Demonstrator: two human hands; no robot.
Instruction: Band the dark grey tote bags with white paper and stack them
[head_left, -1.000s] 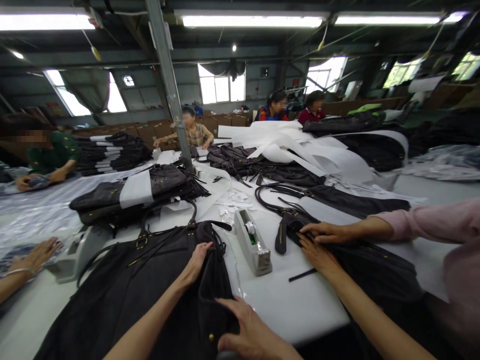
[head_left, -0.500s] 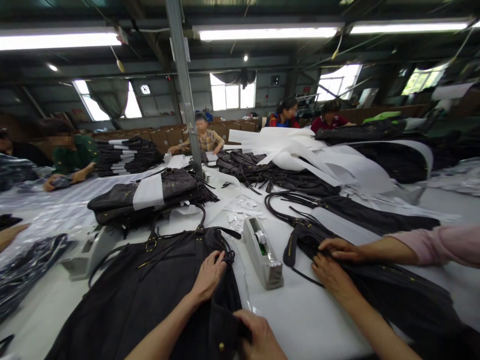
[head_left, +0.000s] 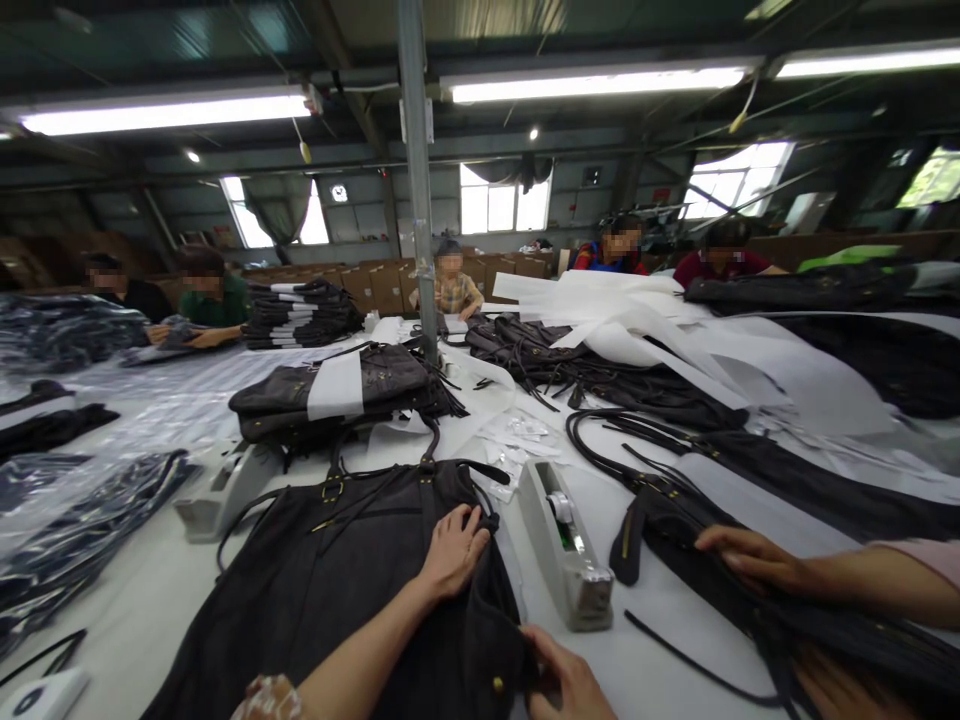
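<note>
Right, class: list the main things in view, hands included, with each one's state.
Large soft black handbag: lying down
Left hand: on the handbag, near a corner
Right hand: at the handbag's side edge, partly hidden
Grey block-shaped tape dispenser, right of the handbag: upright, roll loaded
Dark flat bundle behind the handbag: crossed by a white band
White flexible sheets: loosely heaped
Long ceiling strip lights: lit

- a large dark bag (head_left: 315,590) lies on the pale bench (head_left: 142,600), its lower end out of view
- a handle (head_left: 434,440) and gold-toned ring (head_left: 332,489) at its top edge
- a dark slit (head_left: 397,514) across the upper face
- right side bunched in a fold, a gold-toned stud (head_left: 498,685) low down
</note>
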